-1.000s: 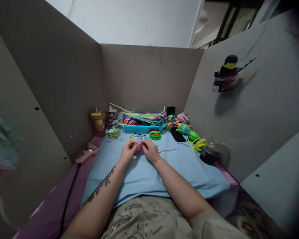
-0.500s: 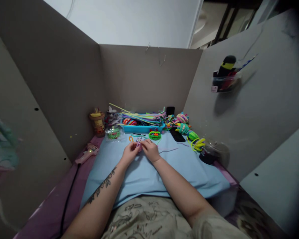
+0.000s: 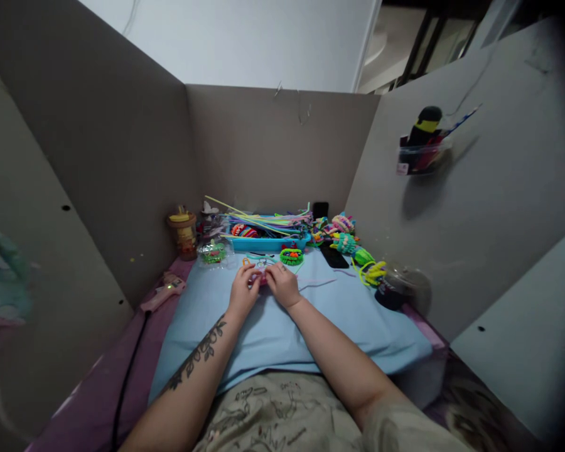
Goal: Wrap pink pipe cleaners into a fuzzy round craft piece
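A small pink piece of pipe-cleaner work [image 3: 263,278] is between my two hands, just above the blue cloth [image 3: 282,339]. My left hand [image 3: 243,290] pinches its left side with bent fingers. On the other side, my right hand [image 3: 283,286] has its fingers closed on it, and they cover much of its shape. A green pipe-cleaner ring [image 3: 291,257] with coloured bits inside lies just beyond my right hand. An orange loop [image 3: 246,262] is close to my left fingertips. Loose lilac pipe cleaners [image 3: 320,284] stretch over the cloth to the right.
At the back stands a blue tray [image 3: 268,245] heaped with pipe cleaners. A phone [image 3: 334,255] and colourful pipe-cleaner pieces [image 3: 343,242] lie right of it. A pink glue gun [image 3: 164,295] rests at left, its black cable trailing forward. A dark tub [image 3: 390,295] stands at right.
My left hand has shifted its grip, with its fingers lifted and spread a little more around the pink piece. The right hand stays nearly in place. The view has drifted slightly.
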Demonstrator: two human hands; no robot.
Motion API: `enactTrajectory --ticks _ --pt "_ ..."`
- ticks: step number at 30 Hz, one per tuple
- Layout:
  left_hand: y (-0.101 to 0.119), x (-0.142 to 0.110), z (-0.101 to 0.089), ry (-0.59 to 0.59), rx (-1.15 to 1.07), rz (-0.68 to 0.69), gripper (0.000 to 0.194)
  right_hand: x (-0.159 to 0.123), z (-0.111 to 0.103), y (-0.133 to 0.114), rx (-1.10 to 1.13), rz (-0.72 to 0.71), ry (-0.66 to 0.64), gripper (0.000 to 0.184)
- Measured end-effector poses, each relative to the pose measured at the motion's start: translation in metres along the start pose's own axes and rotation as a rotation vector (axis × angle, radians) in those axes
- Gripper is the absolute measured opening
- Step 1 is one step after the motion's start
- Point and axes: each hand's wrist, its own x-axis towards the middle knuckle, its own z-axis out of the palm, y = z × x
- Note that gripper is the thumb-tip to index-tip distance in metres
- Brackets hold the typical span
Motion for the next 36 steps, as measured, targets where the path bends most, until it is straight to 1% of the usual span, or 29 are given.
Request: enactTrajectory --ticks 2,7,11,13,17,21,28,32,36 --pt "-0.0007 0.0002 0.0004 0.011 0.010 0.009 0.018 -0.0001 0.0007 -0.0012 -0.026 -0.006 0.002 0.017" --pt "-0.0048 0.0016 0.0007 0.038 0.019 0.007 0.017 -0.0002 0.0026 -0.0032 -0.051 -0.022 -0.021 0.018" --pt "-0.0014 0.0014 0.0004 0.051 0.015 0.006 0.018 -0.0007 0.0038 -0.0036 -0.071 -0.038 -0.042 0.017" --pt "0.0011 0.0011 0.0000 0.039 0.021 0.022 0.019 -0.0014 0.0040 -0.0036 -0.077 -0.057 -0.054 0.017" --pt "0.0019 0.0008 -0.0013 -0.025 0.063 0.095 0.023 -0.0034 0.0031 -0.0033 -0.046 -0.081 -0.103 0.018" --pt "-0.0005 0.0012 -0.0015 -0.065 0.077 0.123 0.028 -0.0048 0.0019 -0.0021 -0.022 -0.057 -0.104 0.019" --pt "-0.0010 0.0023 -0.0002 -0.047 0.103 0.135 0.019 -0.0050 0.0053 -0.0004 0.063 -0.007 -0.092 0.018" --pt "-0.0019 0.0027 0.0004 -0.039 0.103 0.136 0.018 -0.0057 0.0068 0.0014 0.100 -0.053 -0.103 0.028" --pt "-0.0013 0.0037 0.0003 -0.030 0.097 0.125 0.018 -0.0064 0.0060 0.0022 0.095 -0.087 -0.107 0.031"
